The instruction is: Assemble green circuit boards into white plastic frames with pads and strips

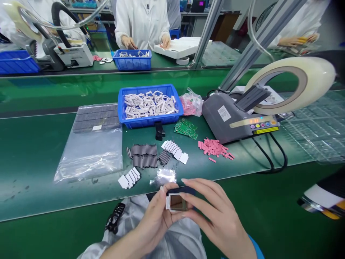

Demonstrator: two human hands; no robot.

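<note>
Just in front of the bench edge, my left hand (159, 212) grips a small display module (177, 203) with a white frame and a dark, shiny screen. The fingertips of my right hand (212, 208) pinch its right side. Closest to my hands on the bench lie a clear plastic film pile (165, 176) and a fanned stack of white pieces (129, 178). Rows of dark grey strips (142, 155) sit behind them, beside more white pieces (175, 150). Pink strips (214, 147) are heaped to the right.
A blue bin (151, 122) holds many white frames. Green circuit boards (186, 128) lie beside a pink-filled plastic bag (192, 102). A tape dispenser (229, 117) carries a big tape roll. At left is a clear bag (93, 151) of grey strips. Co-workers (144, 25) sit opposite.
</note>
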